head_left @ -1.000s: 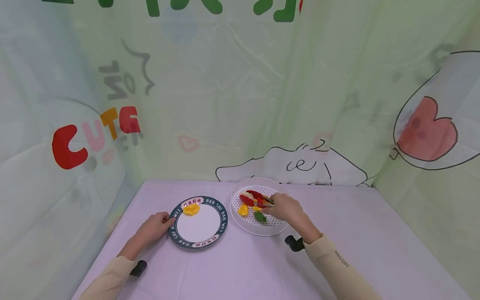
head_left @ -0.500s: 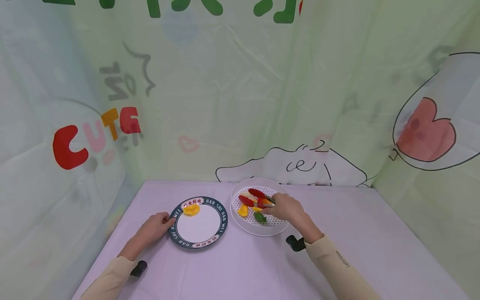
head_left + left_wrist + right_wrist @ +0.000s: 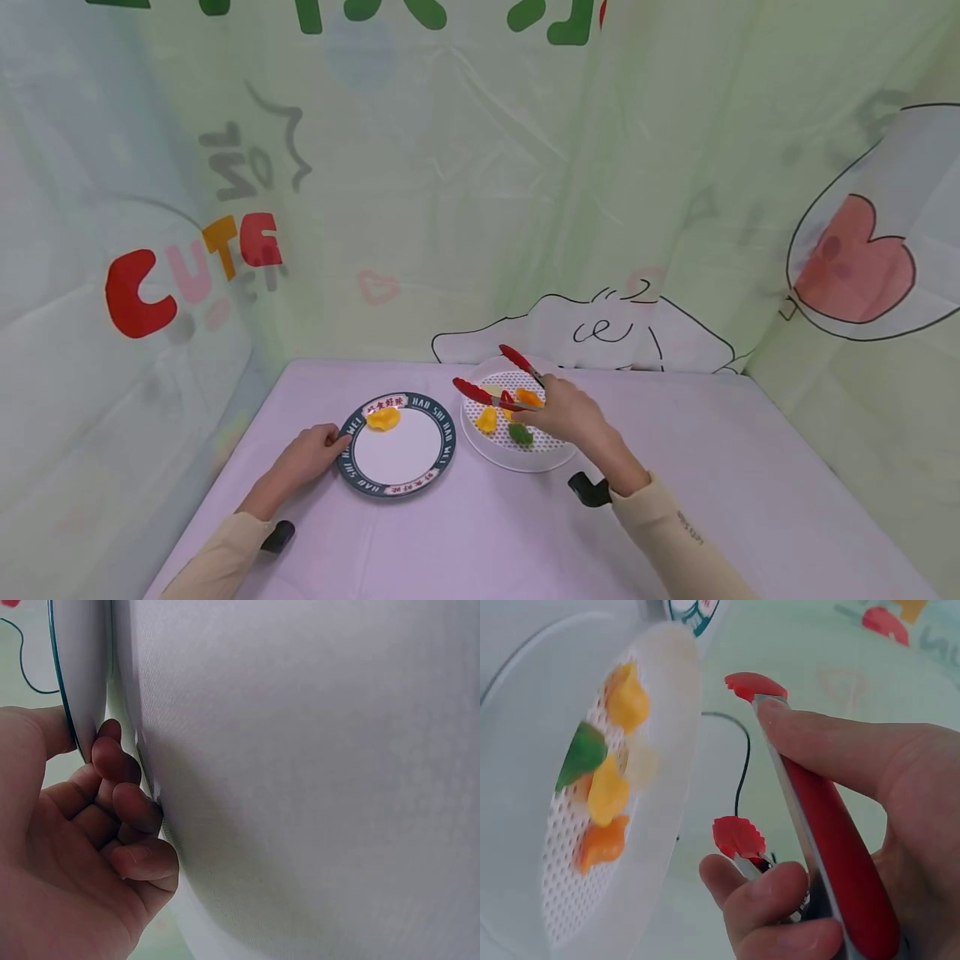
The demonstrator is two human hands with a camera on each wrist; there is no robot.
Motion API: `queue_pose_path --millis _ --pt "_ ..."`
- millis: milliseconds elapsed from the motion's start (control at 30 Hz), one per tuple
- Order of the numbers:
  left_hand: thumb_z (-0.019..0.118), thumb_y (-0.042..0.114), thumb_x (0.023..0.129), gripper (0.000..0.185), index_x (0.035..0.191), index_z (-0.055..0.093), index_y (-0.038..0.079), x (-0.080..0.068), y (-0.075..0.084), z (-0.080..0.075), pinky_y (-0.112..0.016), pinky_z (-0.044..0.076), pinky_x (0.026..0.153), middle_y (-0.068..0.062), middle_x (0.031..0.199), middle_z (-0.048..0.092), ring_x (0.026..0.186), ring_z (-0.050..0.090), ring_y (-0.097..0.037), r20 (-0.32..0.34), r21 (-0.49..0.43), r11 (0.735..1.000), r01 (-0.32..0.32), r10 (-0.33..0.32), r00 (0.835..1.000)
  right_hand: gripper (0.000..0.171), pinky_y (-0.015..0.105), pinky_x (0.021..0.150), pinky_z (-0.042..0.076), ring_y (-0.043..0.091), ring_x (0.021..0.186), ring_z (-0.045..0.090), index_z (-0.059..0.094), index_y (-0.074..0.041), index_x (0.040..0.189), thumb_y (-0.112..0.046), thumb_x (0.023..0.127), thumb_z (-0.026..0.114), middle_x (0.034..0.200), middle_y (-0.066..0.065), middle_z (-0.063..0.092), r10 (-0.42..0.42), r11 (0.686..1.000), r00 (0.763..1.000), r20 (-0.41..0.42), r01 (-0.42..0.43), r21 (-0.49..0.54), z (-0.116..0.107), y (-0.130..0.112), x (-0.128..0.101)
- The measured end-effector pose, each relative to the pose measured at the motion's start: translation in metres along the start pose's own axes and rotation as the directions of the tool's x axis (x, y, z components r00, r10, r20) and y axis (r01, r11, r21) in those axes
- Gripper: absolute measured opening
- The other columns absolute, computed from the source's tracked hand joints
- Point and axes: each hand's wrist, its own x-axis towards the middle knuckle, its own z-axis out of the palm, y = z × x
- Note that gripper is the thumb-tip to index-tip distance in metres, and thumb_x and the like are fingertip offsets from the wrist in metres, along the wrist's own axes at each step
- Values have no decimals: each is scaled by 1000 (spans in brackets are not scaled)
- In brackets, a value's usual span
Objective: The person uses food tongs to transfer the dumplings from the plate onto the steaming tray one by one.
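Red tongs (image 3: pixel 498 379) are held in the right hand (image 3: pixel 566 414), fingers and thumb curled round the handles; their two tips stand spread apart above the white strainer (image 3: pixel 480 447) and, as far as the pictures show, carry nothing between them. Inside the strainer lie a green piece (image 3: pixel 519 433), a yellow piece (image 3: pixel 487 420) and an orange piece (image 3: pixel 528 397). Just left of it, on the lilac table (image 3: pixel 480 533), sits a dark-rimmed plate (image 3: pixel 442 450) with one yellow slice (image 3: pixel 382 418) near its far edge. The left hand (image 3: pixel 303 458) pinches the plate's near-left rim, thumb on top and curled fingers beneath.
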Motion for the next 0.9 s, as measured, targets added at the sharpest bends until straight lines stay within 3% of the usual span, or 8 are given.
queue_pose_path --millis 300,467,600,900 --pt "60 27 100 23 90 59 6 -3 6 -4 -29 40 62 -4 71 52 69 51 -17 5 -7 1000 13 -13 1000 88 47 85 57 28 110 58 47 -3 144 -45 77 84 132 15 61 -99 994 995 -28 100 36 29 -43 -19" --pt "60 27 100 23 90 59 6 -3 6 -4 -28 39 62 -3 72 52 69 50 -16 10 -2 1000 15 -15 1000 89 48 84 58 31 114 60 47 -4 145 -48 77 83 138 19 58 -151 989 988 10 151 6 51 -61 -22" --pt "61 27 100 22 91 59 6 -2 5 -3 -28 40 63 -4 72 52 70 51 -17 7 -3 1000 16 -16 1000 90 49 83 59 34 117 60 46 -3 146 -49 77 82 142 20 55 -155 987 986 58 153 40 67 -74 -22" --pt "62 28 100 23 93 59 7 0 1 -1 -28 41 64 -4 72 52 70 51 -17 3 4 1000 4 -4 1000 84 40 79 59 26 99 58 51 -2 141 -49 78 82 129 17 62 -181 982 976 118 174 73 96 -86 -16"
